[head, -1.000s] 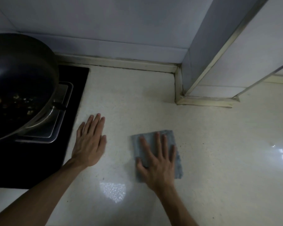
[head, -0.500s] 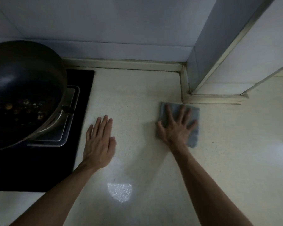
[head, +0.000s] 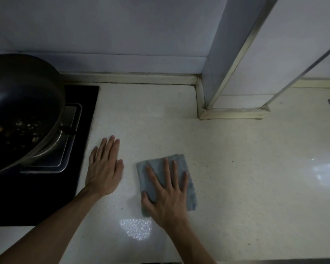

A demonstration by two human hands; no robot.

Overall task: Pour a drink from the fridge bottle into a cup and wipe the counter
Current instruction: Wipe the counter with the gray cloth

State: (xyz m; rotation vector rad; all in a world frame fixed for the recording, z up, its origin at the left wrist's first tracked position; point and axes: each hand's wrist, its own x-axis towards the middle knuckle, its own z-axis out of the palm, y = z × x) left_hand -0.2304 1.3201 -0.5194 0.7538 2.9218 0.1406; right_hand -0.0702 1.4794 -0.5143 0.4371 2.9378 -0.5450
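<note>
The cloth [head: 157, 168] is lying flat on the bench [head: 246, 178], in front of me and a little to the right, and I am pressing it down with my right hand [head: 168, 195]; my fingers [head: 167, 172] are spreading wide and straight across it, pinching nothing, the thumb lying at its left edge; to wipe well, I judge, I should be bearing down evenly through palm and fingertips, so that the cloth is travelling with the hand and not bunching or slipping out from under it, and working in overlapping strokes; the corner by the pillar [head: 227, 54] and the strip beside the hob [head: 88, 111] look the easiest places to miss. The cloth is looking grey-blue, a rough rectangle, soft and slightly ragged along its near edge; whether it is damp I cannot tell. Just to its left, apart from it, my left hand [head: 104, 172] is resting flat on the bench, fingers straight and close together, holding nothing; beyond it a dark wok [head: 23, 103] is sitting on the hob, so I should be minding any stroke going that way.
</note>
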